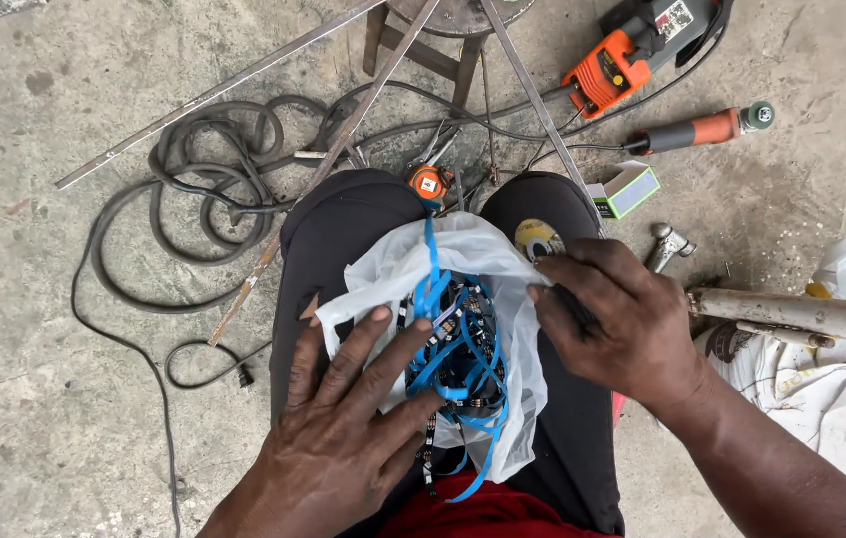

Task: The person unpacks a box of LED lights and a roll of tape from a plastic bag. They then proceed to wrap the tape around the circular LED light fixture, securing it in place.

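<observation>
Grip: left hand (343,438) lies flat, fingers spread, pressing on the thin white plastic bag (383,274) and touching the tangle of blue flat strap and black beaded chain (458,349) inside it; nothing is clasped. Right hand (622,319) pinches the bag's right edge between thumb and fingers, closed on the plastic.

Location of bag: resting on the person's lap, across black trousers (333,224), mouth open, tangle spilling toward the red garment (483,513) at the waist.

Surface: bare grey concrete floor (24,299), stained and dusty, seen from above.

Items on floor:
- Coiled dark rubber cable (194,189), left of the knees.
- Long thin grey metal bars (214,95), crossing toward a small metal stool (443,40) at the top.
- Orange and black power tool (632,45), top right.
- Orange-handled tool with green cap (707,130), just below it.
- Small green and white cardboard box (624,189), beside the right knee.
- Orange tape measure (430,182), between the knees.
- Rusty pale metal pipe (791,314), lying over a crumpled white sack (841,399), right.
</observation>
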